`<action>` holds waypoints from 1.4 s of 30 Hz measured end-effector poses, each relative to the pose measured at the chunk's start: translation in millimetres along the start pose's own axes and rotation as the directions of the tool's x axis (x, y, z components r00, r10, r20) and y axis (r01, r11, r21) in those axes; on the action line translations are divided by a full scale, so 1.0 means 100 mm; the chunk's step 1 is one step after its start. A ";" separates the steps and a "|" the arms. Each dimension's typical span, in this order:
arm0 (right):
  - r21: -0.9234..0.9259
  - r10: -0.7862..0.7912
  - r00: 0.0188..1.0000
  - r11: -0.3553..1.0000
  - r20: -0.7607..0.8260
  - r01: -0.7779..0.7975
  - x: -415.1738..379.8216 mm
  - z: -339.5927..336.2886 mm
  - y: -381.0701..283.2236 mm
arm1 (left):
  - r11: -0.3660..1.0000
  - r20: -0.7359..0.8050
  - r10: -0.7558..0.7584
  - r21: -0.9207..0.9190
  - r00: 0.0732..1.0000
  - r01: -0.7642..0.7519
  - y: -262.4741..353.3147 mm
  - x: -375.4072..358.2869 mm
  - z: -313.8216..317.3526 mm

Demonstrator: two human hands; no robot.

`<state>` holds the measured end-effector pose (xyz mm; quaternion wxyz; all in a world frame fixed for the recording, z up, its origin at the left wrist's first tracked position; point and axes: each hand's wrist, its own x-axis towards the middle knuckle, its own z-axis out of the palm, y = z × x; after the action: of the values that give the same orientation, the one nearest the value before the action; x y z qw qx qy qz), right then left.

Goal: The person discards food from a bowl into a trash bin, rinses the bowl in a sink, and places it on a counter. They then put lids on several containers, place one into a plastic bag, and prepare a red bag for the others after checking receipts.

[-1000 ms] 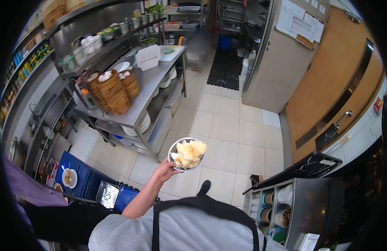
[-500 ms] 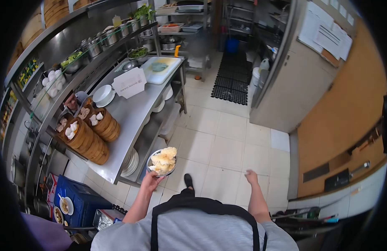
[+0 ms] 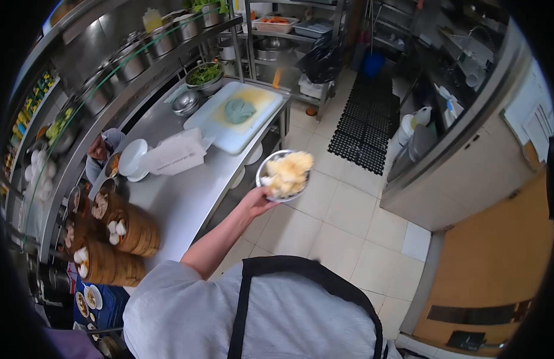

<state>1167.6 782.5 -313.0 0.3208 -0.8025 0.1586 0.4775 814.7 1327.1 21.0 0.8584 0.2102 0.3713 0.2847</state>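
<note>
While my view swings along the kitchen, the bamboo steamers point(image 3: 124, 236) that were ahead a moment ago now sit at my lower left on the steel counter point(image 3: 187, 191). Further along lie the folded paper point(image 3: 178, 154) and the white cutting board point(image 3: 241, 116). My left hand point(image 3: 257, 200) is clamped under the metal bowl point(image 3: 283, 175) of pale yellow food, held over the tiled floor just beside the counter's edge. My right hand, visible half a second ago, is out of view.

The person wears a grey short-sleeved shirt point(image 3: 187, 311) under a dark apron point(image 3: 301, 281) with shoulder straps; the forearm is bare.
</note>
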 end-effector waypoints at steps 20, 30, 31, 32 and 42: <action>-0.210 -0.627 0.774 0.748 0.087 0.630 0.92 1.31 -8.35 | 0.966 0.059 0.168 -0.210 0.984 -0.153 2.57 3.79 2.21; -0.425 -0.607 0.784 0.681 0.130 0.597 2.29 2.43 -8.73 | -0.237 0.245 0.963 0.968 0.109 -0.083 5.44 5.49 0.62; -0.461 -0.501 0.857 0.735 0.124 0.497 2.41 2.35 -8.44 | -0.161 0.131 0.974 0.974 0.186 0.158 5.46 5.67 0.59; -0.460 -0.368 0.923 0.804 0.114 0.378 2.35 2.27 -8.29 | -0.099 0.002 0.972 0.911 0.236 0.400 5.46 5.81 0.57; -0.354 -0.135 0.987 0.922 0.088 0.158 2.22 2.17 -8.76 | -0.025 -0.083 0.981 0.844 0.177 0.537 6.10 6.46 -0.02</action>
<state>1623.9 1590.3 -260.5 0.2082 -0.8420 -0.0020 0.4977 973.4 2201.2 34.2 -0.0943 0.5883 0.7692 0.2310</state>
